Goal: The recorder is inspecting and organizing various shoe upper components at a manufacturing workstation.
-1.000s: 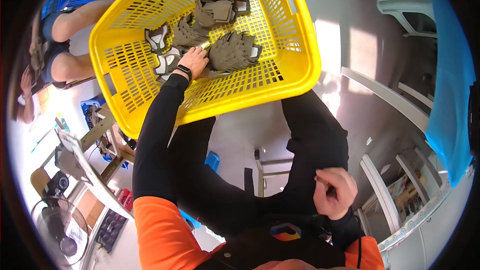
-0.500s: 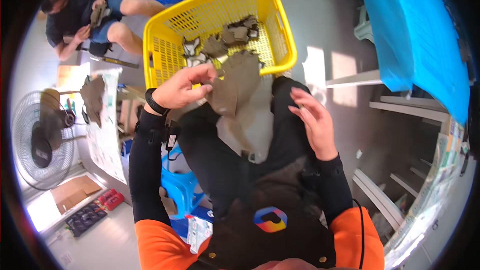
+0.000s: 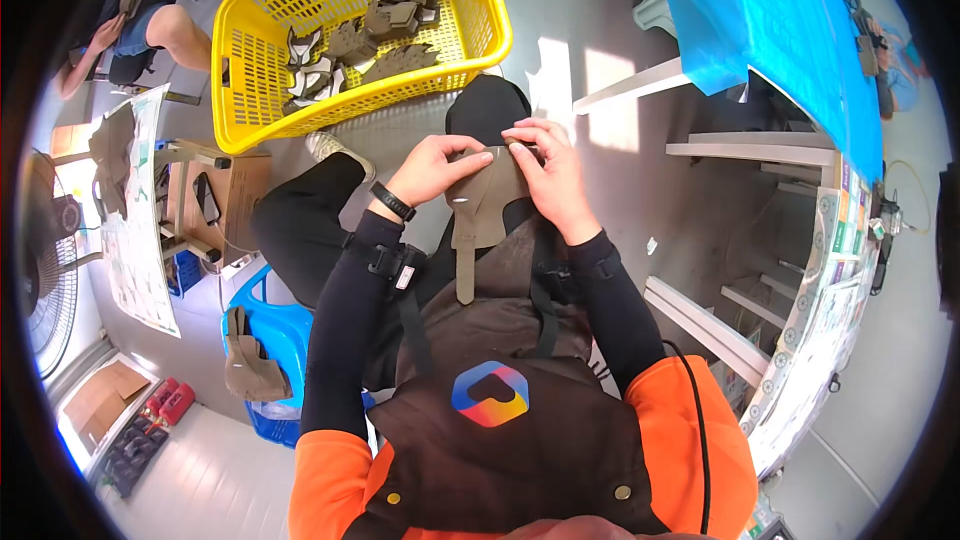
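Observation:
Over my lap, a flat grey-brown cut piece, shaped like part of a shoe upper, is held by its far edge. A narrow strap on it hangs toward my apron. My left hand pinches its upper left corner between thumb and fingers. At the upper right corner, my right hand is closed on the same piece, thumb and fingertips close together. Beyond my knees stands a yellow basket with several similar grey-brown pieces inside.
A blue stool at my left carries another grey-brown piece. Farther left are a fan and a printed sheet. A blue-covered table stands at right. Another person sits at far left.
My hands have come together on the piece; the right, open and apart before, now grips it. The piece is drawn nearer, its strap toward me. The view has shifted right.

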The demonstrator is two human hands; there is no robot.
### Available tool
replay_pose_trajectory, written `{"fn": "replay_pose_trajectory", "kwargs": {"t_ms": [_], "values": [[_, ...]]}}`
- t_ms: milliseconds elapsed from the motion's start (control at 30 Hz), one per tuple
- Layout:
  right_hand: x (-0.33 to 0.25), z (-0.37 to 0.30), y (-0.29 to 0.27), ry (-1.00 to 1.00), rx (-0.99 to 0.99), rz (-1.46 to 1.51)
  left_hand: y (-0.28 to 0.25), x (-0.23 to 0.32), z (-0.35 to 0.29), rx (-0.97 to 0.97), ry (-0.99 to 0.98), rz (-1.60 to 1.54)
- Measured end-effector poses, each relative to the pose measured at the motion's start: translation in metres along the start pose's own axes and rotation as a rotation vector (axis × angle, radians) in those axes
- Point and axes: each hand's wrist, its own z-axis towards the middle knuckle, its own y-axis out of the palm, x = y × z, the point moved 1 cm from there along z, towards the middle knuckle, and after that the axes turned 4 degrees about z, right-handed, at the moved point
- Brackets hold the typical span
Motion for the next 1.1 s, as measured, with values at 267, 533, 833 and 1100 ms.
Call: {"fn": "replay_pose_trajectory", "kwargs": {"t_ms": [267,533,833,1100], "values": [[-0.009,-0.001,-0.003,-0.198,0.073,-0.310,0.022,-0.005,-0.001,0.158,-0.122,-0.253],[-0.005,0.006,-0.006,0.122,-0.098,-0.024,0.026,0.000,0.000,0.182,-0.206,-0.324],[-0.003,0.007,-0.005,0.105,-0.105,-0.013,0.026,0.000,0.002,0.190,-0.236,-0.372],[0.007,0.012,0.001,0.142,0.017,0.054,0.027,0.001,0.001,0.212,-0.236,-0.422]]}}
